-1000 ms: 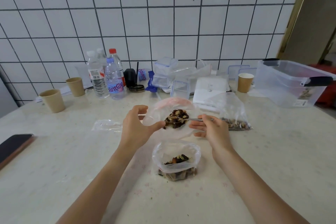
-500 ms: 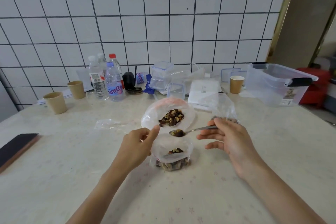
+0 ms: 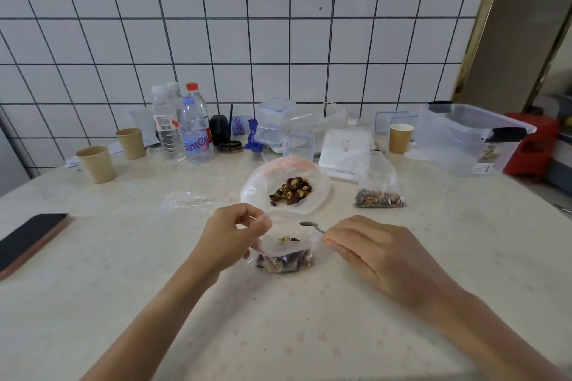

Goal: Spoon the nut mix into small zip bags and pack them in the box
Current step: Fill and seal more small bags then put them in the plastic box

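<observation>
Small zip bag (image 3: 283, 252), frame centre, on table (image 3: 123, 288): left hand (image 3: 230, 235) grip pinches rim to hold mouth open; right hand (image 3: 374, 249) grip pinches emptied spoon (image 3: 311, 226) above; nut mix (image 3: 291, 190) just behind; box (image 3: 464, 139) upper right

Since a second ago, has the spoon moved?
Yes. The spoon came toward the person, from the big nut bag to the small zip bag.

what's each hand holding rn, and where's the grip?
Left hand pinches the small zip bag at its open rim. Right hand holds the spoon by the handle end.
</observation>
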{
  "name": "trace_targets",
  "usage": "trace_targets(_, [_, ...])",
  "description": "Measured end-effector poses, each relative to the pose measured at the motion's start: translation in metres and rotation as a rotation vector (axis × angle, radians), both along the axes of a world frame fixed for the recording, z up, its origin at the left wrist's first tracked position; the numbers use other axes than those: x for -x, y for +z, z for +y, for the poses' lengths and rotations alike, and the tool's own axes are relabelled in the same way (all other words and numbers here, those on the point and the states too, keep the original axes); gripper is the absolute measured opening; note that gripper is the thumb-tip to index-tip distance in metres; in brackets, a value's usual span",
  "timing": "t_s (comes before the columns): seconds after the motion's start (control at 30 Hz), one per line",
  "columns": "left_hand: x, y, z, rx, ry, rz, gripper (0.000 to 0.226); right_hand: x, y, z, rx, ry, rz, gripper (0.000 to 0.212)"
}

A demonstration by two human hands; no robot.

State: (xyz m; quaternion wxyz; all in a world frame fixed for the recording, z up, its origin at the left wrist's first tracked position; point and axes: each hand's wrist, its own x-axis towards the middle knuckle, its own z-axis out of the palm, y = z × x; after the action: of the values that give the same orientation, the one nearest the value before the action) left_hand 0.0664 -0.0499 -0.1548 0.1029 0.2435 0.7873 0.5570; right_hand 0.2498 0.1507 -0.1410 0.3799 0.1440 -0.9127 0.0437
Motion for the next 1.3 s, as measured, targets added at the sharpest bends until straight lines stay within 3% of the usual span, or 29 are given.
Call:
trace_targets(0.1, [0.002,-0.003,-0.002,0.052,0.015,0.051,0.011,0.001,-0.001,0.002,0.161,-0.014,-0.023,0.032])
trace_targets(0.27, [0.005,-0.01,-0.004,0.093,0.05,0.108,0.027,0.013,-0.005,0.007,0.863,0.016,-0.102,0.021])
trace_targets(0.5, [0.035,-0.012,0.002,0.081,0.292,0.201,0.05,0.046,-0.001,0.014,1.317,0.04,0.001,0.023])
trace_targets(0.73, [0.075,-0.007,0.044,0.186,0.331,0.239,0.094,0.107,-0.008,0.019,1.363,-0.095,-0.008,0.03])
trace_targets(0.8, [0.081,-0.009,0.054,0.217,0.328,0.278,0.083,0.124,-0.014,0.02,1.352,-0.124,-0.037,0.031])
trace_targets(0.93, [0.083,-0.024,0.062,0.209,0.32,0.348,0.034,0.148,-0.031,0.024,1.313,-0.185,-0.139,0.032])
trace_targets(1.0, [0.082,-0.028,0.065,0.181,0.284,0.375,0.02,0.154,-0.042,0.025,1.341,-0.181,-0.161,0.03])
trace_targets(1.13, [0.083,-0.026,0.067,0.18,0.242,0.512,0.019,0.158,-0.054,0.022,1.495,-0.086,-0.152,0.026])
trace_targets(1.3, [0.083,-0.026,0.07,0.158,0.201,0.544,0.027,0.163,-0.059,0.019,1.49,-0.128,-0.075,0.025])
